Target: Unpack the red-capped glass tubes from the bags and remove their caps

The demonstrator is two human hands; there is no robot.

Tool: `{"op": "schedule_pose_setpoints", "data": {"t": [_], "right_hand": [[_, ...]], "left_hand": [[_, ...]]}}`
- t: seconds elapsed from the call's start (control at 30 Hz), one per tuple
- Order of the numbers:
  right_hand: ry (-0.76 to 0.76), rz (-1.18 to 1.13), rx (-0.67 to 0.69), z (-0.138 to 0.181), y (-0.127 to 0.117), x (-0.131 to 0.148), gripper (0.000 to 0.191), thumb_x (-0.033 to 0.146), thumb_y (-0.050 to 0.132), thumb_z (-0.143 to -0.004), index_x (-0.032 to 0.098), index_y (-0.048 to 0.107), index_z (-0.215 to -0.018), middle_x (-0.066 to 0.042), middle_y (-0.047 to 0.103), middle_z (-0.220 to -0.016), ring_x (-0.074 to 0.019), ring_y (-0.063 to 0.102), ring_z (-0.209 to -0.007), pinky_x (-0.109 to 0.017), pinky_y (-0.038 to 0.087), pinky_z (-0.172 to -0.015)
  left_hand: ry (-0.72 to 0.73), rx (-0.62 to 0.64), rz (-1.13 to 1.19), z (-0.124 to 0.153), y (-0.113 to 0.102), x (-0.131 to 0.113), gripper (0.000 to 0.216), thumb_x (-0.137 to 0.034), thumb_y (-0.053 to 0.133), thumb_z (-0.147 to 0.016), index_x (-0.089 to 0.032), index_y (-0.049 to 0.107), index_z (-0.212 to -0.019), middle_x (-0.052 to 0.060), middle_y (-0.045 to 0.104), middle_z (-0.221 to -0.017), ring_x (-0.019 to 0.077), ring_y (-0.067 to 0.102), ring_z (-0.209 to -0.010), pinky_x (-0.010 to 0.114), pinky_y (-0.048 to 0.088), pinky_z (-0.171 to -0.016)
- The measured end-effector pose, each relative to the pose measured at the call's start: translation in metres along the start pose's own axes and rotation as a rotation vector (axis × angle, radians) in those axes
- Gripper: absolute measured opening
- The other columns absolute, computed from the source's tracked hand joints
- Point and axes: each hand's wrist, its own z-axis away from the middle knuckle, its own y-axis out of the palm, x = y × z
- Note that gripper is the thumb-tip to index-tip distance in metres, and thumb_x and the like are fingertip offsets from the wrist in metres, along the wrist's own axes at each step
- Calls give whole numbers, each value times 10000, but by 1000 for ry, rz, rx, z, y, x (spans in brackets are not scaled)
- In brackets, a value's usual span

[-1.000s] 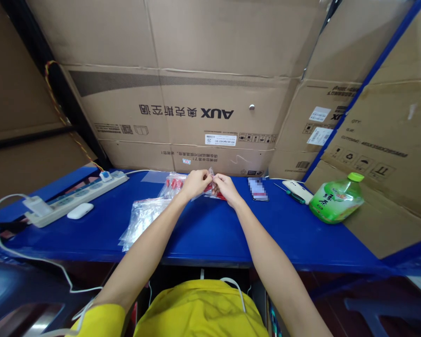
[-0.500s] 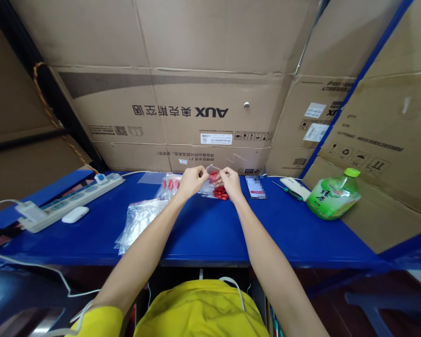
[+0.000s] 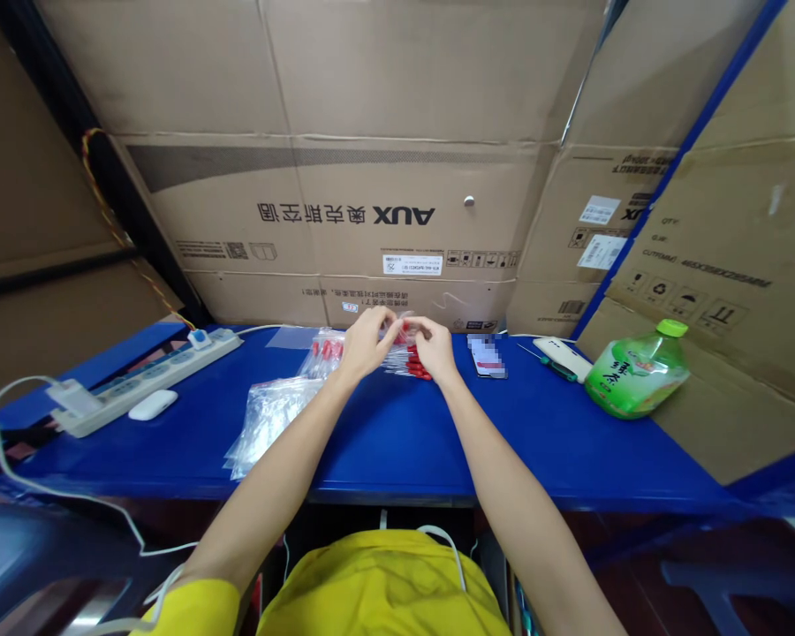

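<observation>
My left hand (image 3: 366,340) and my right hand (image 3: 433,346) meet at the back middle of the blue table (image 3: 397,433). Both pinch a small clear plastic bag (image 3: 401,346) with small red parts inside, held just above the surface. Loose red parts (image 3: 419,371) lie under the bag beside my right hand. A second clear bag with red parts (image 3: 324,351) lies just left of my left hand. A pile of empty clear bags (image 3: 265,420) lies nearer me on the left.
A white power strip (image 3: 142,380) with cables and a white earbud case (image 3: 152,404) lie at the left. A phone (image 3: 487,355), a white object with a screwdriver (image 3: 560,358) and a green bottle (image 3: 636,369) are at the right. Cardboard boxes (image 3: 371,212) wall the back.
Both hands stay pinched on the bag. They spread a little apart half a second ago and now sit closer together again, slightly higher. The view shifted a bit.
</observation>
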Motion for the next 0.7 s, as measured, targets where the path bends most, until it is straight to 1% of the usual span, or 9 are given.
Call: {"op": "schedule_pose_setpoints", "data": {"t": [0.07,0.13,0.17,0.23,0.3,0.37,0.47,0.6,0.7], "right_hand": [[2,-47,-20,0,-1,0,378,163,488,-786,228,768,-1032,-37,781,-1051,-198,722,-1006,-362,545,-997],[11,-107,-27,-1,-2,0,369,173,503,-787,220,768,-1040,-44,784,-1065,-202,724,-1030,-371,547,-1007],[17,-138,-27,-1,-2,0,358,181,519,-785,218,767,-1041,-45,785,-1076,-202,722,-1046,-374,543,-1020],[34,-194,-28,-2,-1,0,327,200,564,-774,214,763,-1033,-45,785,-1092,-203,717,-1070,-378,532,-1046],[55,-228,-20,-3,1,1,301,221,602,-763,211,759,-1019,-46,786,-1080,-206,714,-1067,-383,530,-1052],[51,-227,-1,-3,1,1,285,236,610,-766,212,760,-1007,-50,779,-1065,-209,709,-1054,-388,533,-1043],[-8,-97,-11,-3,-2,0,257,234,611,-775,223,773,-975,-67,731,-1136,-211,685,-1036,-381,538,-1016],[-54,145,-19,-2,-7,-1,271,206,651,-751,226,796,-980,-80,671,-1080,-196,642,-877,-359,568,-900],[-57,108,70,-2,-6,-2,335,188,650,-730,223,789,-1033,-56,682,-1002,-183,649,-840,-338,573,-850]], "left_hand": [[89,-6,47,0,3,9,501,-539,598,-950,-189,557,-1306,146,614,-1350,274,546,-1270,394,409,-1091],[133,28,48,0,7,20,852,-557,756,-817,-179,407,-1496,193,445,-1557,331,398,-1454,467,335,-1190],[133,73,35,1,9,26,968,-542,800,-771,-184,347,-1547,199,392,-1602,350,356,-1491,493,314,-1207],[95,180,-6,1,12,34,1012,-478,818,-755,-209,304,-1583,185,402,-1612,359,383,-1486,506,324,-1198],[17,263,-56,1,11,38,852,-415,775,-802,-215,391,-1536,166,554,-1497,349,528,-1373,463,407,-1114],[-64,307,-119,0,9,38,561,-405,711,-863,-207,565,-1367,143,711,-1250,333,660,-1172,397,475,-963],[-119,305,-213,-1,4,38,260,-429,654,-915,-224,686,-1072,113,757,-977,312,702,-985,329,462,-802],[-148,306,-279,-1,5,43,195,-423,647,-930,-243,707,-976,105,761,-956,295,695,-967,299,433,-753],[-181,334,-317,1,8,46,197,-393,621,-952,-244,725,-1028,113,767,-1019,285,693,-996,297,440,-770]]}}
